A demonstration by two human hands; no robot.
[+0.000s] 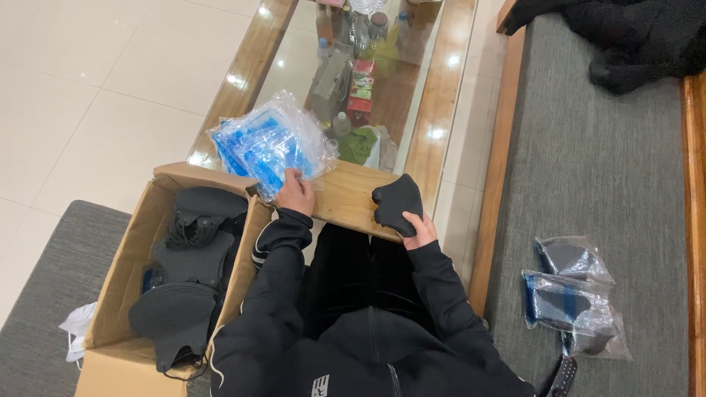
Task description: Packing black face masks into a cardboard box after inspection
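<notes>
Gripped in my right hand (419, 229) is a black fabric mask (397, 202), fingers curled shut around its lower edge as it stands up over the near rim of the wooden coffee table (346, 197). My left hand (294, 192) reaches forward at the same rim, fingertips closed on the bottom corner of a heap of clear-and-blue plastic bags (271, 143) — the heap rests on the table's near-left corner. Closest to me on the left, a cardboard box (121, 272) sits open on a grey cushion (44, 294), filled with stacks of more black masks (184, 294); a scrap of white plastic (76, 331) pokes out beside its outer wall. On my right, on the grey bench seat (603, 176), lie a few bagged masks (570, 294) in clear packets, well apart from both hands, with a dark remote-like object (562, 378) just below them at the frame's edge. Farther off, under the table's glass top (309, 59), I can make out bottles, a green cloth and some small packages, too cluttered to tell apart. At the far end of the bench lies a black garment (625, 37) — bunched against the wooden frame. Pale floor tiles (95, 88) stretch away on the left.
</notes>
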